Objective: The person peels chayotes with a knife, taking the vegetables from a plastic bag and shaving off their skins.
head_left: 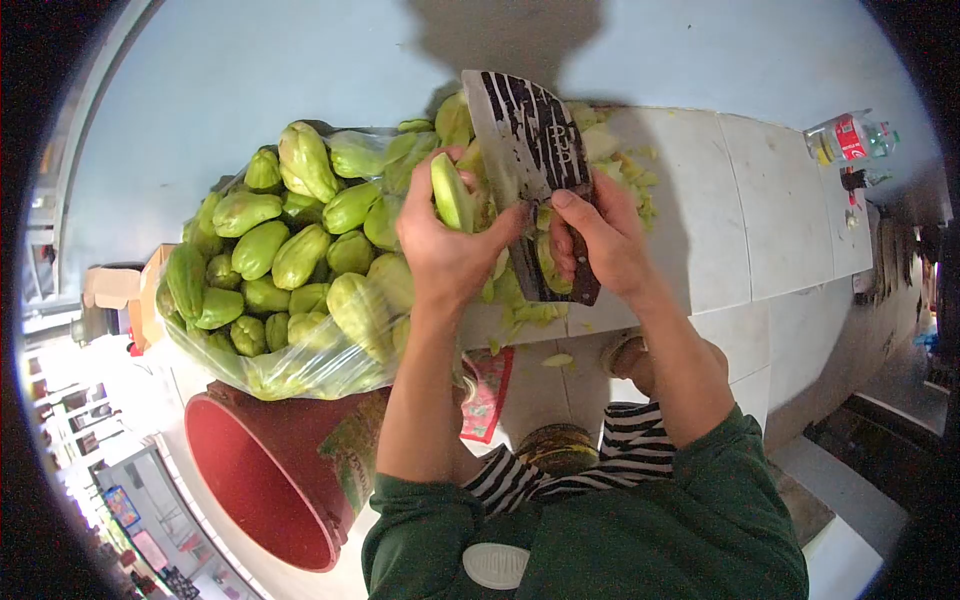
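Observation:
My left hand [437, 240] is closed around a pale green cut piece of chayote [452, 195], its thumb pointing right to the cleaver. My right hand [608, 240] grips a wide cleaver [528, 140] with black markings on its blade, tilted upright between both hands. Beyond and under the hands lie green peelings and slices [630, 185] on the white tiled counter [745, 210]. To the left, a clear plastic bag [270, 375] is full of whole chayotes [300, 255], right beside my left hand.
A red bucket [265, 490] stands below the bag on the left. Behind it is an opened cardboard box [150, 295]. A plastic bottle with a red label [850, 138] lies at the counter's far right. A pale blue wall [720, 50] rises behind the counter.

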### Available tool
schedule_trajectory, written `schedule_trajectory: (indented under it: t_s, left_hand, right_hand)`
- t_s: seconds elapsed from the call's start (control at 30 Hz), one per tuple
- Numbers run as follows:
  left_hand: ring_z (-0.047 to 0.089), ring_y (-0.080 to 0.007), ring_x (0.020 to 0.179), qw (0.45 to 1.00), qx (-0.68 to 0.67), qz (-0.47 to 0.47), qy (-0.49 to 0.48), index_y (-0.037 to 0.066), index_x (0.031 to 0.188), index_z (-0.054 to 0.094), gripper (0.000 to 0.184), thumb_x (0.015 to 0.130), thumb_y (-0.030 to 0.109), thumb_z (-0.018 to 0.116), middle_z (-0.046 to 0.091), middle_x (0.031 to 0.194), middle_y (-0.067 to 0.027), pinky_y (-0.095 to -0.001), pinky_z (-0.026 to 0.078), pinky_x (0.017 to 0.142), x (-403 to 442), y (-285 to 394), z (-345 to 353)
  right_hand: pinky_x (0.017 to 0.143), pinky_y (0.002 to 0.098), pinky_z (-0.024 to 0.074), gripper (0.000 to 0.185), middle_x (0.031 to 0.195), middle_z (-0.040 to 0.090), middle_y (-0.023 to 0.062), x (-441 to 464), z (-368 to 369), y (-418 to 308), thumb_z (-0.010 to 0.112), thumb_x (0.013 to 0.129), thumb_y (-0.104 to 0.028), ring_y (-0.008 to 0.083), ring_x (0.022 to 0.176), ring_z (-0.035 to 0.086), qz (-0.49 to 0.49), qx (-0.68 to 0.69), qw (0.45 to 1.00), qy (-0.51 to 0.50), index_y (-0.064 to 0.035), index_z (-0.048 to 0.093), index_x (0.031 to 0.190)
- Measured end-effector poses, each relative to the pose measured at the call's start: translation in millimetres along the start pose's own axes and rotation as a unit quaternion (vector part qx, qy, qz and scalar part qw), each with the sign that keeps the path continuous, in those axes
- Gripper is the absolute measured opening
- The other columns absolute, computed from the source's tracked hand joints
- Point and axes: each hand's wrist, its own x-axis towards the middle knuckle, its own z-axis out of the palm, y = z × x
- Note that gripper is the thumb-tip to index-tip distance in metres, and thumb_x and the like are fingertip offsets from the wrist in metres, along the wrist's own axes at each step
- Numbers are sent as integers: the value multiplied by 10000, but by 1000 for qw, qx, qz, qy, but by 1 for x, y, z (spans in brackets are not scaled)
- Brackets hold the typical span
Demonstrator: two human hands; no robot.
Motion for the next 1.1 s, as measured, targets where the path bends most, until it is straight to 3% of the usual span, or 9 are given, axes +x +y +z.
schedule_trajectory:
  t_s: [0.47, 0.53, 0.57, 0.67, 0.77, 0.9, 0.97, 1.03, 1.1]
  left_hand:
    - [568, -134, 749, 985, -136, -45, 95, 10, 1079, 555, 417, 735, 101, 772, 592, 845, -47, -266, 478, 696, 16, -15, -13]
    - [602, -209, 784, 881, -414, -222, 54, 39, 1120, 530, 349, 871, 261, 636, 606, 879, -90, -341, 508, 692, 22, -16, -24]
    - [602, -209, 784, 881, -414, -221, 55, 39, 1120, 530, 349, 871, 261, 636, 606, 879, -90, -341, 508, 692, 23, -17, -30]
    - [589, -335, 896, 772, -591, -226, -62, 27, 1239, 460, 590, 933, 516, 334, 588, 929, -157, -473, 534, 675, 23, -17, -44]
    - [603, -347, 869, 734, -638, -211, -101, 20, 1261, 446, 588, 915, 489, 374, 594, 946, -182, -461, 541, 654, 19, -6, -50]
    - [633, -311, 828, 739, -616, -194, -193, 33, 1270, 449, 557, 875, 426, 436, 626, 961, -176, -440, 545, 632, 14, -6, -56]
    - [646, -301, 784, 857, -444, -174, -196, 6, 1266, 463, 562, 809, 333, 485, 636, 938, -185, -412, 554, 606, 9, -5, -59]
    - [646, -270, 771, 886, -393, -158, -185, -21, 1189, 529, 459, 790, 203, 495, 641, 914, -166, -401, 553, 618, 3, 2, -60]
    - [637, -218, 767, 932, -299, -150, -140, -37, 1084, 596, 344, 790, 113, 497, 648, 882, -137, -354, 545, 631, -4, -1, -58]
  right_hand:
    - [396, 277, 396, 161, 583, 481, 28, 0, -5, -2, 538, 942, -196, 121, 443, 475, 16, 8, 1000, -14, -71, 438, 929]
    - [397, 280, 400, 175, 587, 488, 31, -1, -8, 2, 546, 940, -207, 127, 444, 481, 12, -9, 1000, 11, -72, 437, 932]
    - [397, 280, 400, 175, 587, 488, 31, -1, -9, 2, 546, 940, -207, 127, 444, 481, 11, -9, 1000, 10, -72, 437, 932]
    - [399, 283, 404, 181, 589, 492, 33, -1, -10, 0, 555, 937, -212, 131, 443, 483, 28, 19, 999, 38, -74, 438, 936]
    - [399, 284, 406, 178, 586, 489, 30, -2, -12, 2, 555, 937, -212, 133, 444, 485, -5, -8, 999, 39, -75, 441, 935]
    - [423, 290, 419, 178, 585, 516, 28, -8, -13, -3, 568, 925, -210, 143, 452, 508, -18, -47, 998, 44, -63, 476, 888]
    - [443, 303, 435, 185, 584, 540, 29, -15, -12, -6, 581, 911, -213, 156, 458, 534, -28, -97, 993, 54, -53, 511, 850]
    - [512, 375, 481, 219, 605, 578, 93, -23, -10, -8, 629, 868, -237, 277, 530, 600, -184, -420, 883, 98, -43, 529, 881]
    - [547, 406, 491, 236, 636, 592, 118, -31, -8, -8, 654, 834, -237, 316, 584, 613, -195, -445, 870, 79, -45, 530, 892]
